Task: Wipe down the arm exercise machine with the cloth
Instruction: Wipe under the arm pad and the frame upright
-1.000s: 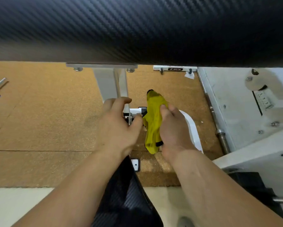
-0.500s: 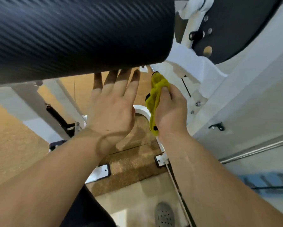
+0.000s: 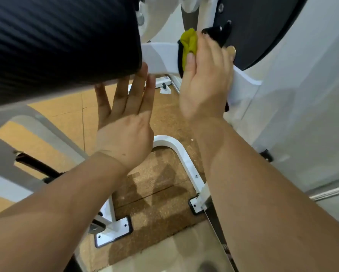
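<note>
The yellow cloth (image 3: 188, 44) is bunched against a white arm (image 3: 160, 57) of the exercise machine, just right of the big black padded roller (image 3: 56, 42). My right hand (image 3: 204, 79) grips the cloth and presses it onto the white arm, with fingertips near a black knob (image 3: 217, 33). My left hand (image 3: 125, 118) is held flat with straight fingers, its fingertips touching the underside and end of the roller. It holds nothing.
A black disc (image 3: 259, 30) and a white housing (image 3: 306, 107) stand to the right. Below are the curved white base frame (image 3: 176, 150), bolted foot plates (image 3: 113, 234) and brown cork-like floor (image 3: 158, 193). A grey frame member (image 3: 17, 122) crosses at left.
My right hand has carried the cloth upward from the lower frame to the white arm by the black disc. My left hand left the frame, opened flat and rose to the roller. The view tilted up.
</note>
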